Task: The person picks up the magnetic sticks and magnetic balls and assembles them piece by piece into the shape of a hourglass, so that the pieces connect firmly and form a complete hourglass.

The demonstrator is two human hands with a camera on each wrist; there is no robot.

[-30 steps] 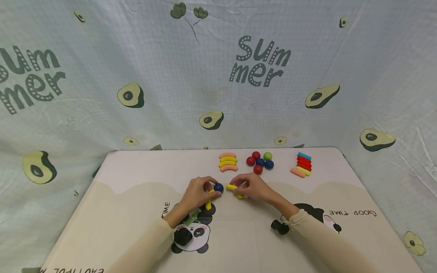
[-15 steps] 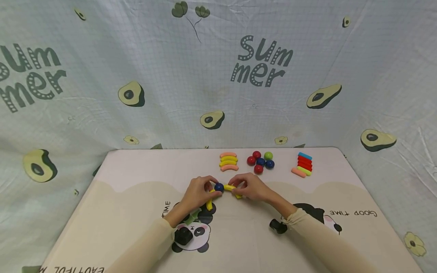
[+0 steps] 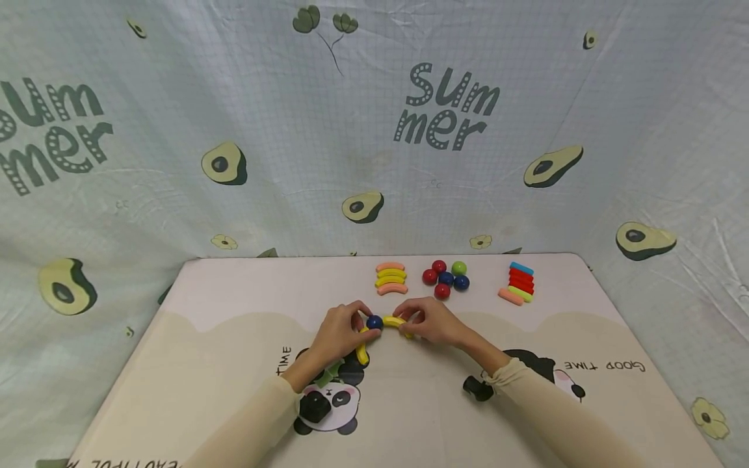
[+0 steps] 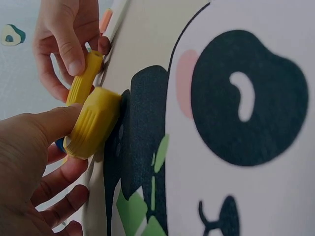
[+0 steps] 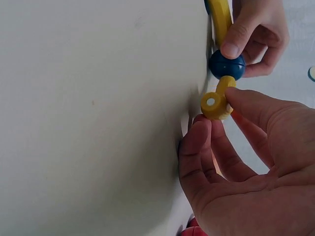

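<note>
My left hand (image 3: 339,331) pinches a dark blue ball (image 3: 374,322) between thumb and fingers near the middle of the table. A curved yellow stick (image 3: 363,354) joins the ball and points toward me, large in the left wrist view. My right hand (image 3: 432,321) pinches a second curved yellow stick (image 3: 393,321). In the right wrist view this stick (image 5: 211,105) meets the blue ball (image 5: 226,65) at one end, and its other end shows a pale round tip. Fingers hide part of both sticks.
Behind the hands lie a row of curved pink and yellow sticks (image 3: 391,281), a cluster of red, blue and green balls (image 3: 446,278), and several short straight coloured sticks (image 3: 521,281). A printed cloth (image 3: 445,416) covers the table; a patterned curtain (image 3: 281,143) hangs behind.
The right hand has brought its yellow stick leftward, closing the gap to the blue ball, and the two now touch. The left hand has barely moved; its stick has swung slightly.
</note>
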